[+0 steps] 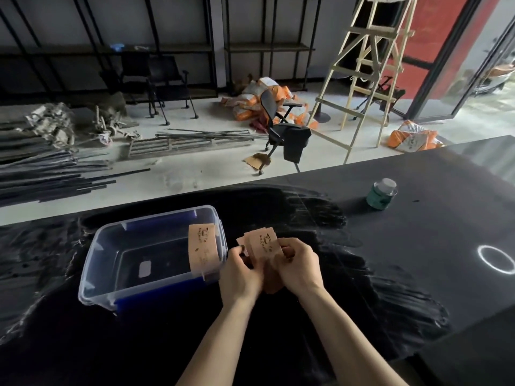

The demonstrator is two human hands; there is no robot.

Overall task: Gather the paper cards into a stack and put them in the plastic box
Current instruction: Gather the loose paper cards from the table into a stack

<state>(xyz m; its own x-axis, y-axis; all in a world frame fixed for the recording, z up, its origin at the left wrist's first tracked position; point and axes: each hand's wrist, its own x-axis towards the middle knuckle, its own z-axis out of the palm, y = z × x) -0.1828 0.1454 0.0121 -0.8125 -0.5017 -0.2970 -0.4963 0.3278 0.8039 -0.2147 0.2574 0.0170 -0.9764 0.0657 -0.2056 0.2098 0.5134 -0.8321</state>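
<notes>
I see the desk [418, 246], black. The box [111, 246] sits toward its far edge, one card [203, 250] leaning inside the right wall. Just right of it, left hand [241, 277] and right hand [299, 270] both clasp the cards [263, 242]. Jar [381, 194] near far edge.

Dark desk with a box and a jar set on it

A black desk [418, 274], streaked with pale smears, is seen across the lower half of the view. A clear plastic box [94, 263] with blue handles is set on its left part, open at the top. A small green jar [380, 195] with a clear lid is stood well apart, toward the far right. A bright ring of light [494, 259] is reflected near the right edge.
</notes>
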